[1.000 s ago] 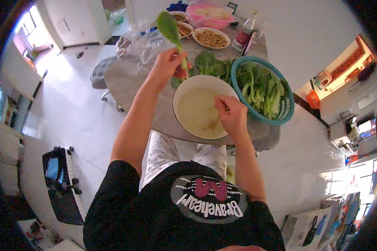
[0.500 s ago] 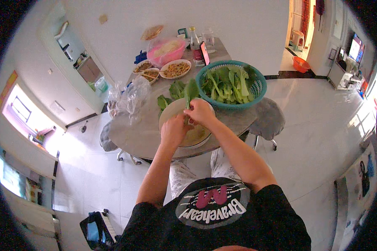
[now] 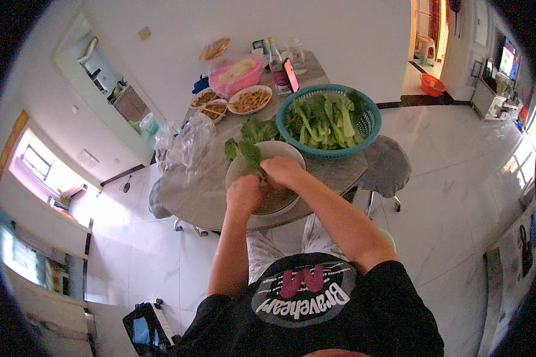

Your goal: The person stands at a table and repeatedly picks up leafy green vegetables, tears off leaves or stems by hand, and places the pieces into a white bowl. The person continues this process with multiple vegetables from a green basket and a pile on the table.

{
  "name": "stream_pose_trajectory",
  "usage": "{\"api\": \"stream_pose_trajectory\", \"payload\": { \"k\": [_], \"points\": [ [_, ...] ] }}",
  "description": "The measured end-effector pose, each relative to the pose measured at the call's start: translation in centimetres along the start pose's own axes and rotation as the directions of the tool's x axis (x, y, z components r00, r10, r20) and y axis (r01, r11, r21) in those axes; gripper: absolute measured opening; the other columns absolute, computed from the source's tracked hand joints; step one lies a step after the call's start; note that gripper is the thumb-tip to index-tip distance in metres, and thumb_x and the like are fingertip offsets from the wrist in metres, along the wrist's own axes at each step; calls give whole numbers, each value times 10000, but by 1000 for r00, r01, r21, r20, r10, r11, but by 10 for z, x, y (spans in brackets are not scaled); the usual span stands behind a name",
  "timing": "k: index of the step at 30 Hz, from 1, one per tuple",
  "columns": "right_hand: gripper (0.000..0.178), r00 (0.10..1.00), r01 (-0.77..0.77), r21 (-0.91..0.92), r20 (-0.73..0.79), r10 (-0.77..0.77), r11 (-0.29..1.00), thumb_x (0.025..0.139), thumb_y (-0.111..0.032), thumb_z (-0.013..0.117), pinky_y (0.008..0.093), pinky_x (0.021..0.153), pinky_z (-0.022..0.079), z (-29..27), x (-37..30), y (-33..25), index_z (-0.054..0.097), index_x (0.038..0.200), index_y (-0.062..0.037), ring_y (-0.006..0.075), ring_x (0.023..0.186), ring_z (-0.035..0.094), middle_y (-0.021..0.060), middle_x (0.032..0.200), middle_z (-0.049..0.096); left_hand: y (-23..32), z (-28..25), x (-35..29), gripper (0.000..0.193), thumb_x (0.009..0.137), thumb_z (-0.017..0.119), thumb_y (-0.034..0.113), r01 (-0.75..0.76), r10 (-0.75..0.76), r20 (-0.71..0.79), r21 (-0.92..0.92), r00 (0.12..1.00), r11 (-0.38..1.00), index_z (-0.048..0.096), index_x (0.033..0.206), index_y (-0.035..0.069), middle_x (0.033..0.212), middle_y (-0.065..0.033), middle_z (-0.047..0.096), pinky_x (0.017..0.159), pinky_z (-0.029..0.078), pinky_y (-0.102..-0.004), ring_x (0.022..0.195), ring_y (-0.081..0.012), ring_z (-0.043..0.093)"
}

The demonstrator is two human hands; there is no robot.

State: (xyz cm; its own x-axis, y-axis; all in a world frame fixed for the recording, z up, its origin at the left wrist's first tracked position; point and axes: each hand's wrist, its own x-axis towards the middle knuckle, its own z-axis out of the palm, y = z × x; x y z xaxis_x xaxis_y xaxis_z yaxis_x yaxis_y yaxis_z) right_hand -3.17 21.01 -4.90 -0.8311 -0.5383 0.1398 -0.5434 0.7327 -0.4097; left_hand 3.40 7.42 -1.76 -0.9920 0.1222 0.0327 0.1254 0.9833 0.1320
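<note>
Left hand: we find the left hand (image 3: 245, 193) over the bowl, fingers folded in and gripping a leafy green (image 3: 250, 156) at its stem.
Right hand: we note the right hand (image 3: 283, 171) just beside it, fingers curled toward the same stem; its fingertips are hidden, so we cannot tell whether it grips.
Leafy green: we place it above the bowl, blade tilted up and to the left, lower stem between both hands.
Bowl: we record a pale, round bowl (image 3: 280, 147) at the near edge of the grey bench (image 3: 187, 196); forearms and hands cover part of it.
Basket: we see a teal basket (image 3: 329, 153) right of the bowl, filled with greens (image 3: 324, 122).
Loose greens: we observe loose leaves (image 3: 259, 130) on the bench behind the bowl.
Left side: we list a clear plastic bag (image 3: 190, 143).
Far end: we count three dishes of food (image 3: 250, 99), near a glass bottle (image 3: 278, 74).
</note>
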Motion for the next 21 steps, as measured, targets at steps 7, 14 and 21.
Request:
{"api": "stream_pose_trajectory", "payload": {
  "k": [7, 14, 21],
  "points": [
    [269, 937, 64, 282, -346, 40, 957, 734, -88, 588, 487, 769, 486, 1, -6, -7, 603, 993, -16, 404, 860, 620, 226, 896, 642, -19, 14, 8, 221, 876, 554, 224, -137, 92, -118, -471, 989, 871, 636, 990, 54, 893, -184, 660, 726, 474, -451, 864, -374, 623],
    [168, 972, -36, 674, -149, 184, 738, 780, -144, 638, 404, 597, 506, -7, -4, 8, 607, 808, 19, 301, 627, 635, 169, 708, 645, -24, 16, 19, 257, 905, 525, 258, -168, 90, -163, -566, 982, 807, 635, 912, 26, 763, -170, 644, 656, 453, -417, 729, -342, 612],
    [293, 928, -38, 721, -231, 292, 692, 884, -228, 591, 359, 426, 503, -17, -6, -6, 606, 704, 3, 201, 464, 625, 116, 641, 661, -25, 15, 17, 212, 883, 512, 191, -266, 103, -271, -682, 957, 681, 624, 905, 13, 686, -141, 617, 608, 451, -378, 643, -254, 597]
  ]
}}
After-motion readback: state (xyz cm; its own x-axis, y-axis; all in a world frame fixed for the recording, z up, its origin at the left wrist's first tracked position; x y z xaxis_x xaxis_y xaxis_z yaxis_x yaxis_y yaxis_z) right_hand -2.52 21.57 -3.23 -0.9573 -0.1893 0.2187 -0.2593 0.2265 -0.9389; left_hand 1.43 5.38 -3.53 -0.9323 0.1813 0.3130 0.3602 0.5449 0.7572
